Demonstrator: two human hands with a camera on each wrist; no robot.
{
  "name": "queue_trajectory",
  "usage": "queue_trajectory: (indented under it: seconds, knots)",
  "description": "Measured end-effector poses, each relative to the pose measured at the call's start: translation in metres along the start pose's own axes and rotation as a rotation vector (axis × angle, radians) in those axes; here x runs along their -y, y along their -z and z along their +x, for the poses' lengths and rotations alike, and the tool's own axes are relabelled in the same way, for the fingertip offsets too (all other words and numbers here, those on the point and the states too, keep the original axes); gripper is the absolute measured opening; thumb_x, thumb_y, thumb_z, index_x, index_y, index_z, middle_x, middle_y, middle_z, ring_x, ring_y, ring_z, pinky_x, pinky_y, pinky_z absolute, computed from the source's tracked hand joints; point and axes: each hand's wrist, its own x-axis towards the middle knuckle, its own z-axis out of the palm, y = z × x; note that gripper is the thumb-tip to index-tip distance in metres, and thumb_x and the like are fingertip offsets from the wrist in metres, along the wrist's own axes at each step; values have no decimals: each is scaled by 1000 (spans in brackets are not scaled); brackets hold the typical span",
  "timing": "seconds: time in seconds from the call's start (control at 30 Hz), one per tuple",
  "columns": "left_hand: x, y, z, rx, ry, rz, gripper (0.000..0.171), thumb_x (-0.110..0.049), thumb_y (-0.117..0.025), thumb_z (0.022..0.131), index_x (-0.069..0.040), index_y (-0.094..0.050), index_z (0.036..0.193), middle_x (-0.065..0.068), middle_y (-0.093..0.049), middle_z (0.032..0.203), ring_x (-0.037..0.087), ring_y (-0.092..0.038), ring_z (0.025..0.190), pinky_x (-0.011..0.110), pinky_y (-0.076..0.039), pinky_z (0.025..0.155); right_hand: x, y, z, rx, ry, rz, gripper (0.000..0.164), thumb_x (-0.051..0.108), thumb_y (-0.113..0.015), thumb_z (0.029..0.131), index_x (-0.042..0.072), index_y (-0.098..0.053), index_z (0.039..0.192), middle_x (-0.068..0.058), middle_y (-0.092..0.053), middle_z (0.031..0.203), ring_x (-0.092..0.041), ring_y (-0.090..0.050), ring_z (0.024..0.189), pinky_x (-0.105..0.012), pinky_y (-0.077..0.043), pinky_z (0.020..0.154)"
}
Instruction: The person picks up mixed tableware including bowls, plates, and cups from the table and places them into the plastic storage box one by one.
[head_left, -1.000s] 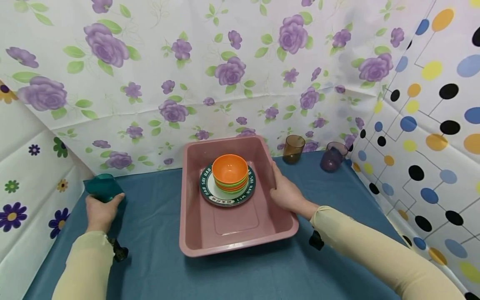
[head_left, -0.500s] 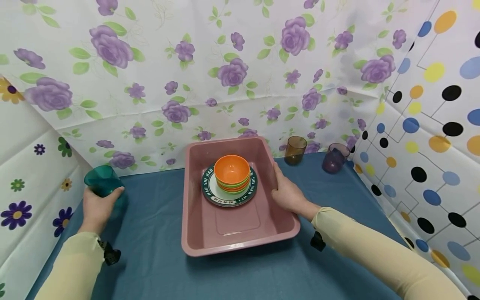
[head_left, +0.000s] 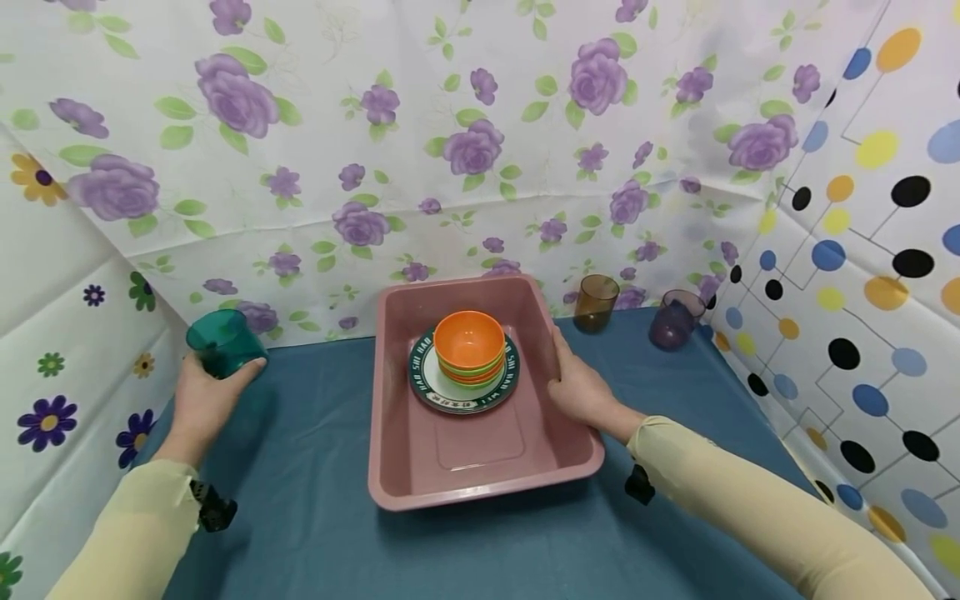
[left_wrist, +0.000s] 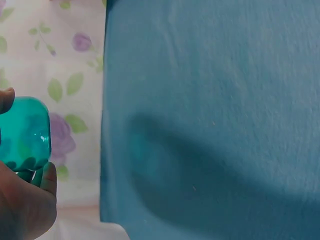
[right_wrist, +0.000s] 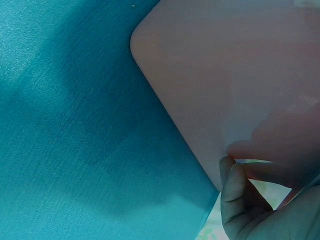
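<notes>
At the left of the head view, my left hand [head_left: 206, 404] grips a clear teal cup [head_left: 225, 342], held tilted above the blue cloth. In the left wrist view, thumb and fingers lie on either side of the cup [left_wrist: 25, 132]. My right hand [head_left: 585, 390] holds the right side of a pink plastic basin [head_left: 480, 492]. The right wrist view has the fingers [right_wrist: 232, 192] at the edge of the basin [right_wrist: 200, 75]. Inside the basin, a stack of orange and green bowls [head_left: 469, 342] sits on a plate with a dark green rim [head_left: 422, 375].
Behind the right hand, an amber cup [head_left: 596, 304] and a purple cup [head_left: 675, 321] stand near the back of the blue cloth [head_left: 300, 500]. Flowered sheeting [head_left: 420, 167] hangs behind, and dotted sheeting [head_left: 862, 333] borders the right side.
My left hand has raised the teal cup off the cloth at the back left corner and tilted it. The right hand stays on the basin, and the view has shifted slightly.
</notes>
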Motion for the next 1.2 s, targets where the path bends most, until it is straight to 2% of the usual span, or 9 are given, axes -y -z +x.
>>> queue_trajectory:
  seconds: [0.17, 0.33, 0.63, 0.8, 1.2]
  knots:
    - [-18, -7, -5, 44, -31, 12, 105, -55, -62, 97, 2, -3, 162, 35, -20, 159, 55, -27, 142, 73, -29, 107, 1, 0, 0, -2, 6, 4, 93, 5, -53, 97, 20, 10, 164, -17, -27, 165, -34, -51, 135, -43, -50, 85]
    - [-37, -17, -11, 74, -88, 15, 103, -55, -64, 96, 1, -7, 162, 33, -26, 158, 53, -33, 139, 72, -33, 105, 1, 0, 0, 0, 5, -2, 93, 5, -52, 97, 20, 11, 164, -17, -25, 166, -35, -48, 138, -44, -49, 87]
    - [-73, -41, -24, 148, -169, 14, 102, -53, -68, 95, -1, -12, 162, 30, -33, 155, 49, -40, 136, 68, -38, 104, 2, 0, 0, -8, 9, -14, 93, 5, -53, 97, 19, 10, 164, -19, -30, 164, -34, -55, 131, -41, -49, 80]
    - [-91, -55, -31, 195, -208, -12, 101, -51, -72, 93, -6, -15, 163, 25, -36, 155, 46, -42, 136, 67, -39, 105, 1, -1, 0, -12, 17, -17, 92, 5, -53, 97, 18, 10, 164, -20, -30, 163, -35, -54, 132, -41, -49, 81]
    - [-118, -92, -44, 304, -279, -27, 99, -52, -76, 90, -12, -21, 162, 18, -39, 154, 40, -44, 135, 62, -42, 106, 0, -1, 0, -22, 25, -22, 92, 5, -53, 97, 17, 9, 164, -20, -31, 163, -34, -55, 130, -41, -50, 80]
